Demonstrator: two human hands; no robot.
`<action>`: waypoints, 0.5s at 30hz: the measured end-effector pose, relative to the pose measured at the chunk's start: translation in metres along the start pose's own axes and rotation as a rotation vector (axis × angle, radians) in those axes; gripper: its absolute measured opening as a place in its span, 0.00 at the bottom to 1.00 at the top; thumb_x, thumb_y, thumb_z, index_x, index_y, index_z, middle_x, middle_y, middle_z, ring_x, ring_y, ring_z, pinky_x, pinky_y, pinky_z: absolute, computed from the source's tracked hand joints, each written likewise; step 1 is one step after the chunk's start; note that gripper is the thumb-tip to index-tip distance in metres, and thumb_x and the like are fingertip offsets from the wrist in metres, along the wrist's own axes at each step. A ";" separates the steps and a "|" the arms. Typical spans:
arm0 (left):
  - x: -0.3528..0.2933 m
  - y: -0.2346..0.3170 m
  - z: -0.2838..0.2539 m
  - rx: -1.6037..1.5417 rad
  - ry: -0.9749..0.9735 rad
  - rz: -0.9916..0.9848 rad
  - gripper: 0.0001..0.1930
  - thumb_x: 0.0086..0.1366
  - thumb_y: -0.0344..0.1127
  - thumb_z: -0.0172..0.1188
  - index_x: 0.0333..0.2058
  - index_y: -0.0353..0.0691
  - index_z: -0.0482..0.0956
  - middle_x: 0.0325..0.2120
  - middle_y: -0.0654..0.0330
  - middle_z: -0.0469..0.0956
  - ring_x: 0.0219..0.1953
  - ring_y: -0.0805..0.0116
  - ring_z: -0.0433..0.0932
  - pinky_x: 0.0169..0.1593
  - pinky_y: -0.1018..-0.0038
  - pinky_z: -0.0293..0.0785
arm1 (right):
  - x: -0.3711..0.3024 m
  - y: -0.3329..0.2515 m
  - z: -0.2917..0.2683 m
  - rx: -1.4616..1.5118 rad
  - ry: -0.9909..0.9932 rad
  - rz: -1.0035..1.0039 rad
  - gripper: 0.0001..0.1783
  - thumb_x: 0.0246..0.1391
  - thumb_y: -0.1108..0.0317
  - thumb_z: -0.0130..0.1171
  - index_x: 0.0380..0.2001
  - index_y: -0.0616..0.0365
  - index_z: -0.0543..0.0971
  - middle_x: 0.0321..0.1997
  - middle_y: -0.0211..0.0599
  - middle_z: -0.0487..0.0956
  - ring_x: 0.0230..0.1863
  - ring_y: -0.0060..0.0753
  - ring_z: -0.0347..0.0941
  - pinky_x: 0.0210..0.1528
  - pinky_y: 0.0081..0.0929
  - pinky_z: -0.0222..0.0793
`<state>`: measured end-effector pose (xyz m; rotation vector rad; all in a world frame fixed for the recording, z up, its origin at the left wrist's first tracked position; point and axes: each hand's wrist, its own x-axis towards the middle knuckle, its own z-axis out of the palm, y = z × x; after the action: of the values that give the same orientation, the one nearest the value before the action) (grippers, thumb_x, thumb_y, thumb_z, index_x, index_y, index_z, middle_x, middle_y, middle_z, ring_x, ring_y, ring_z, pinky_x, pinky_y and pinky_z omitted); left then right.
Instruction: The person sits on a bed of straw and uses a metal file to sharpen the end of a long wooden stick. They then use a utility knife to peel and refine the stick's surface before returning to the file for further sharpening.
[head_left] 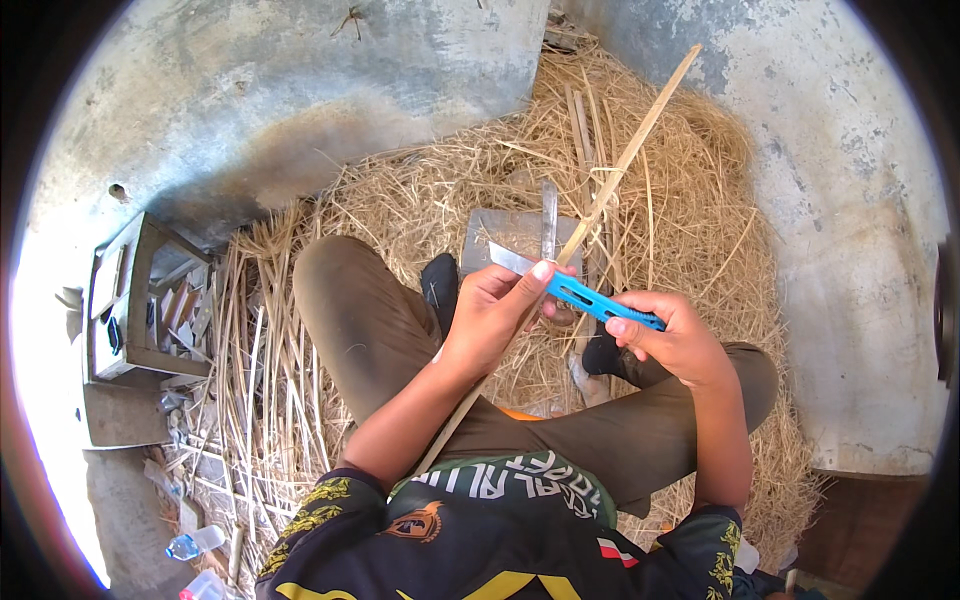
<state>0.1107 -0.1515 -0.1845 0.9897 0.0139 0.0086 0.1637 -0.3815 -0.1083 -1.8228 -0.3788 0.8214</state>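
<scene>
My left hand [487, 312] is closed around a long, pale bamboo strip [630, 150]. The strip slants from the upper right, through my fingers, down across my lap. My right hand [668, 335] grips the rear end of a blue utility knife [590, 297] with slots along its handle. The knife's metal blade [508, 258] is out and points to the left, crossing the strip close to my left thumb. My left thumb lies near the front of the knife handle; the exact contact between blade and strip is hidden by my fingers.
A second metal blade [549, 215] lies on a grey block [480, 228] between my feet. Shavings [690, 200] pile up around my crossed legs. Loose strips [270, 390] lie to the left, near a wooden box frame [150, 290] and a plastic bottle [196, 542]. Concrete walls [840, 200] rise ahead and right.
</scene>
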 end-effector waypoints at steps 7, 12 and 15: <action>-0.002 -0.007 0.003 0.075 -0.041 -0.031 0.19 0.77 0.43 0.54 0.44 0.29 0.81 0.37 0.58 0.83 0.33 0.80 0.75 0.37 0.80 0.72 | 0.002 0.011 0.003 0.162 -0.209 0.062 0.20 0.64 0.68 0.58 0.55 0.67 0.72 0.27 0.27 0.75 0.23 0.13 0.68 0.25 0.16 0.63; -0.002 -0.016 0.002 0.209 -0.083 0.058 0.21 0.80 0.43 0.44 0.50 0.30 0.78 0.46 0.56 0.83 0.33 0.78 0.73 0.38 0.79 0.71 | 0.005 0.001 0.007 0.233 -0.167 0.148 0.20 0.71 0.55 0.52 0.45 0.66 0.77 0.24 0.25 0.73 0.21 0.12 0.64 0.22 0.14 0.59; -0.002 -0.014 0.005 0.221 -0.104 0.074 0.22 0.81 0.44 0.42 0.50 0.30 0.77 0.45 0.56 0.82 0.34 0.78 0.73 0.40 0.79 0.72 | 0.001 -0.004 0.011 0.303 -0.044 0.165 0.23 0.72 0.51 0.50 0.43 0.64 0.79 0.22 0.24 0.72 0.21 0.12 0.64 0.23 0.13 0.60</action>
<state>0.1083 -0.1630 -0.1933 1.2102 -0.1188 0.0238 0.1578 -0.3716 -0.1071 -1.5686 -0.1234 0.9782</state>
